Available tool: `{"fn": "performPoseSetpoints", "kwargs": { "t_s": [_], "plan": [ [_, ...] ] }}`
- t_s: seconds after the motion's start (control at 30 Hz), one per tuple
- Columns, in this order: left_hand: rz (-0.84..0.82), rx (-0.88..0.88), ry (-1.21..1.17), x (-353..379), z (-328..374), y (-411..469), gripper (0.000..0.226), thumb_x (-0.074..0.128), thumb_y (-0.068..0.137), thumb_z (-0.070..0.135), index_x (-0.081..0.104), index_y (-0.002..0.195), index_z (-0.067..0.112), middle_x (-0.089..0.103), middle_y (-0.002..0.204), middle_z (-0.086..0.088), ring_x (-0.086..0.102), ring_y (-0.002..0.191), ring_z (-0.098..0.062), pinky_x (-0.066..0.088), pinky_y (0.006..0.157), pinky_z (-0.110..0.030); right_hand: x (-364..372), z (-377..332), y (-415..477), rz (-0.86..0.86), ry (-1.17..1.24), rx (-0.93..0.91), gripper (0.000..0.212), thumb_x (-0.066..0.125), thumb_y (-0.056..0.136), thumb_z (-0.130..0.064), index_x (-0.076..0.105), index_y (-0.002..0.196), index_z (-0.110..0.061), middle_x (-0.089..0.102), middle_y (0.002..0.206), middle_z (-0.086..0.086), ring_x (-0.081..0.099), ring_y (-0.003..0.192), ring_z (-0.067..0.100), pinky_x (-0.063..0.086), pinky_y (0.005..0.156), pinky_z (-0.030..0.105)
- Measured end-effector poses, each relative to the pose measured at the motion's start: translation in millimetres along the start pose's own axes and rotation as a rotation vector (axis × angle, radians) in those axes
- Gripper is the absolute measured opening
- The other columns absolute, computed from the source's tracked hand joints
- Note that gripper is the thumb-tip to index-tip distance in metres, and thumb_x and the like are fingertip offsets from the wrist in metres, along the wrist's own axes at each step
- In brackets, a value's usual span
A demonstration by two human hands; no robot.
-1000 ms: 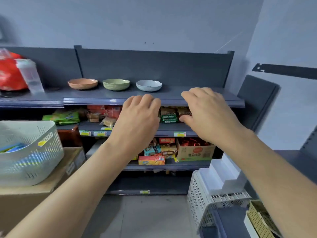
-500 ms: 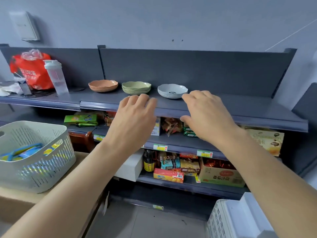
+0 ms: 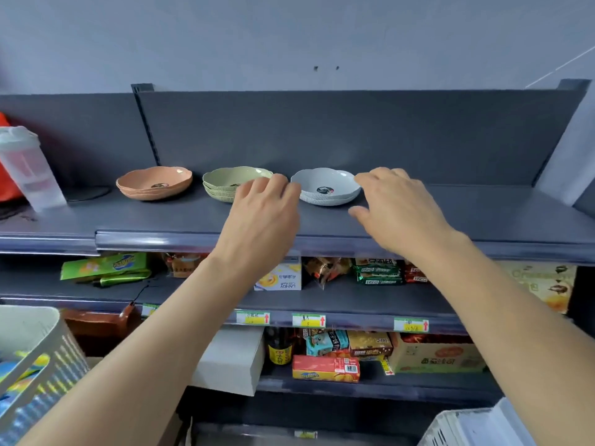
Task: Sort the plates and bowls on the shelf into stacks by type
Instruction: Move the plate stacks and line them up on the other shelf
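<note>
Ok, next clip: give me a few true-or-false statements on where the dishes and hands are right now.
1. The orange stack is the leftmost dish pile on the top shelf. True.
2. The right hand grips the white dishes. False: it is open beside them, holding nothing.
3. The left hand is at the orange stack. False: it is in front of the green stack, at its right edge.
4. A clear bottle stands left of the dishes. True.

Dark shelf (image 3: 483, 217): orange bowls (image 3: 154, 183), green bowls (image 3: 225, 180), pale grey bowls (image 3: 325, 186) in row; clear bottle (image 3: 29, 169) far left.
</note>
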State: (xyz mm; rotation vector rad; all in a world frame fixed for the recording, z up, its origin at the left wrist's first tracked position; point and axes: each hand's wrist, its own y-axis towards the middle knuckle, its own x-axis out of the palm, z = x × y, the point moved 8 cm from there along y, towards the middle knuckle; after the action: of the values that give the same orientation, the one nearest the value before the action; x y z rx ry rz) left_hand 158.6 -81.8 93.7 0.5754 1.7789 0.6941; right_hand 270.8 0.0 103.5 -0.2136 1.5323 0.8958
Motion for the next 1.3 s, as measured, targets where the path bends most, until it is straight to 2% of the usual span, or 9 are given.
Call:
{"fn": "performPoseSetpoints", "kwargs": {
  "t_s": [0.27,0.4,0.53,0.8,0.9,1.0,1.1,1.2,1.3],
  "plan": [
    [-0.061,0.003,-0.043,93,-30,45,0.014,0.057,0.072,0.008,0.064,0.083,0.003,0.06,0.075,-0.012,0.059,0.063,-0.033,0.049,0.062,-0.036,64,36,84,-0.064,0.095,0.141,0.035,0.044,0.098,-0.035,0.054,0.115,-0.006,0.057,0.114,0.013,0.05,0.109,0.032,0.035,0.072,0.033],
    [-0.121,-0.007,-0.036,140,-34,68,0.011,0.063,0.071,0.006,0.064,0.081,0.004,0.06,0.074,-0.012,0.059,0.062,-0.033,0.048,0.062,-0.035,105,57,128,-0.105,0.149,0.163,0.025,0.046,0.097,-0.034,0.05,0.096,-0.009,0.057,0.107,0.013,0.051,0.105,0.033,0.031,0.069,0.031],
    [-0.181,-0.025,-0.018,184,-35,91,0.009,0.063,0.072,0.008,0.065,0.08,0.005,0.06,0.073,-0.012,0.059,0.062,-0.033,0.048,0.061,-0.035,146,82,168,-0.17,0.195,0.195,0.031,0.047,0.097,-0.032,0.053,0.111,-0.005,0.056,0.112,0.014,0.049,0.101,0.033,0.032,0.07,0.032],
    [-0.306,-0.086,-0.023,255,-41,122,0.009,0.068,0.072,0.008,0.062,0.078,0.005,0.06,0.073,-0.013,0.058,0.06,-0.033,0.048,0.06,-0.036,224,122,233,-0.328,0.277,0.276,0.035,0.051,0.095,-0.029,0.049,0.118,-0.003,0.057,0.12,0.015,0.053,0.107,0.035,0.034,0.07,0.033],
    [-0.335,-0.109,-0.02,270,-47,124,0.011,0.065,0.077,0.011,0.064,0.086,0.004,0.062,0.079,-0.013,0.059,0.066,-0.034,0.047,0.063,-0.037,250,133,248,-0.368,0.357,0.34,0.032,0.053,0.092,-0.021,0.048,0.118,-0.003,0.057,0.12,0.015,0.052,0.099,0.033,0.035,0.07,0.032],
    [-0.361,-0.121,-0.011,281,-54,124,0.015,0.062,0.08,0.013,0.065,0.091,0.003,0.063,0.084,-0.013,0.061,0.071,-0.035,0.048,0.067,-0.039,270,136,258,-0.393,0.494,0.391,0.005,0.051,0.085,-0.01,0.051,0.088,-0.006,0.062,0.109,0.017,0.054,0.083,0.032,0.043,0.063,0.032],
    [-0.373,-0.132,-0.012,287,-60,122,0.016,0.061,0.083,0.014,0.065,0.095,0.003,0.063,0.087,-0.013,0.061,0.075,-0.036,0.048,0.07,-0.041,280,141,262,-0.389,0.691,0.521,0.018,0.043,0.082,0.001,0.043,0.066,-0.009,0.057,0.093,0.017,0.059,0.078,0.034,0.058,0.067,0.04],
    [-0.374,-0.153,-0.028,289,-66,121,0.021,0.058,0.087,0.017,0.064,0.103,0.003,0.063,0.095,-0.014,0.061,0.085,-0.037,0.047,0.078,-0.044,284,142,261,-0.383,0.868,0.625,0.02,0.039,0.083,0.008,0.047,0.07,-0.005,0.053,0.096,0.016,0.056,0.08,0.035,0.058,0.059,0.041],
    [-0.39,-0.168,-0.043,288,-72,122,0.026,0.05,0.092,0.019,0.06,0.112,0.005,0.061,0.105,-0.013,0.058,0.095,-0.036,0.043,0.084,-0.043,279,141,261,-0.371,0.944,0.665,0.017,0.039,0.085,0.008,0.054,0.089,0.0,0.056,0.104,0.017,0.057,0.086,0.036,0.057,0.058,0.04]
  ]
}}
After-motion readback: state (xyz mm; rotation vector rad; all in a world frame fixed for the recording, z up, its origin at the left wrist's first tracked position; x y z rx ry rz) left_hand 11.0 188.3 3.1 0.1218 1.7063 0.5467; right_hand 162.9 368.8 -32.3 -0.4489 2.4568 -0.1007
